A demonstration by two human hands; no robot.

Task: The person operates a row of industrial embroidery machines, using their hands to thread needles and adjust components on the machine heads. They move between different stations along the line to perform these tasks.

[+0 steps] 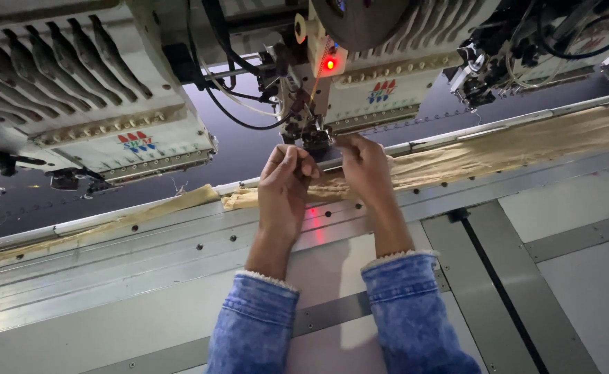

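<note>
Both my hands reach up to the needle area (pixel 316 138) of the middle embroidery machine head (pixel 380 90), which shows a lit red lamp (pixel 330 64). My left hand (pixel 285 183) has its fingers pinched together just below the needles, and my right hand (pixel 364 165) pinches close beside it; whether a thread lies between the fingers is too fine to see. Under the hands lies a strip of tan fabric (pixel 512 149) clamped along the metal frame rail (pixel 180 228). I wear blue denim sleeves.
Another embroidery head (pixel 110 104) hangs at the left and a third (pixel 526 48) at the right, with black cables between them. The grey machine table (pixel 581 291) with bolted metal bars fills the foreground.
</note>
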